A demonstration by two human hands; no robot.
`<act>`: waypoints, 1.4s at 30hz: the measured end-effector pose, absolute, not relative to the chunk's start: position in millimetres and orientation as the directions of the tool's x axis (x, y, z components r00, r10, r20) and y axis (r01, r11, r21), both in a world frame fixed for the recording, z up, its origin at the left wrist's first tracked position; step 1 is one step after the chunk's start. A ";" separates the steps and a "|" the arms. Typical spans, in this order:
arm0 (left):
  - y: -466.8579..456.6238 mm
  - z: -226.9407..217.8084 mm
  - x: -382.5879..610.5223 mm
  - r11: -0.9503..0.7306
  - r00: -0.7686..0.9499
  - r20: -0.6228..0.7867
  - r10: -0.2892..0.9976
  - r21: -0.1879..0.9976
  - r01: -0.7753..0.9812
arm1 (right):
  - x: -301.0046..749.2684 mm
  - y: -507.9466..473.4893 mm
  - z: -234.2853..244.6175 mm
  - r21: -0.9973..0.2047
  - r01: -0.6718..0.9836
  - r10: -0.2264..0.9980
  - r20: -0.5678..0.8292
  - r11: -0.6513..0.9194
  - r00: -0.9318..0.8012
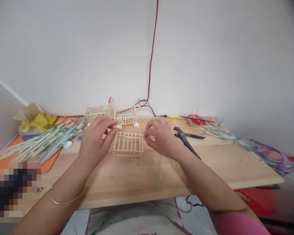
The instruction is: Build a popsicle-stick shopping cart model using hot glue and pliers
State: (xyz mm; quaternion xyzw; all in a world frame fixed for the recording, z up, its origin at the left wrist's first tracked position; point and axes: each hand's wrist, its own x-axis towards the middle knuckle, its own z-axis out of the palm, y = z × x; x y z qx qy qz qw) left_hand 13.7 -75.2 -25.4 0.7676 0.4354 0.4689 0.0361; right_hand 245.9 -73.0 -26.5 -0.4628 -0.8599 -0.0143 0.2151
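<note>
A small open cage made of thin wooden sticks rests on a wooden board in front of me. My left hand pinches its upper left corner with thumb and fingers closed. My right hand pinches the cage's upper right edge, fingers curled. Two more stick baskets stand behind: one basket on the left and a second basket on small white wheels.
Black pliers lie right of my right hand. A pile of packed chopsticks covers the left side. Yellow bag far left. A red and black wire runs up the wall. A yellow-handled tool and a red tape roll lie at the back.
</note>
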 end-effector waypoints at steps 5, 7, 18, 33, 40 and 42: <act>-68.8 -43.0 -1.5 -0.528 0.115 0.575 0.810 0.629 0.571 | 230.9 -72.6 -37.6 -0.302 0.794 0.838 0.340 0.527 -0.427; -66.3 -50.7 -4.2 -0.484 0.093 0.517 0.851 0.702 0.523 | 224.1 -71.5 -42.7 -0.314 0.789 0.840 0.327 0.529 -0.433; -61.5 -67.1 -15.2 -0.339 0.202 0.273 0.941 0.803 0.491 | 211.9 -61.5 -52.1 -0.302 0.802 0.852 0.277 0.516 -0.444; -64.3 -70.0 -13.0 -0.345 0.300 0.190 0.935 0.691 0.635 | 211.1 -61.6 -48.8 -0.269 0.815 0.858 0.181 0.513 -0.480; -62.9 -71.4 -13.8 -0.353 0.310 0.191 0.931 0.679 0.643 | 212.1 -61.0 -49.9 -0.278 0.806 0.852 0.178 0.523 -0.492; -62.4 -71.8 -13.7 -0.358 0.313 0.195 0.930 0.676 0.643 | 211.7 -61.0 -49.5 -0.279 0.805 0.852 0.177 0.523 -0.492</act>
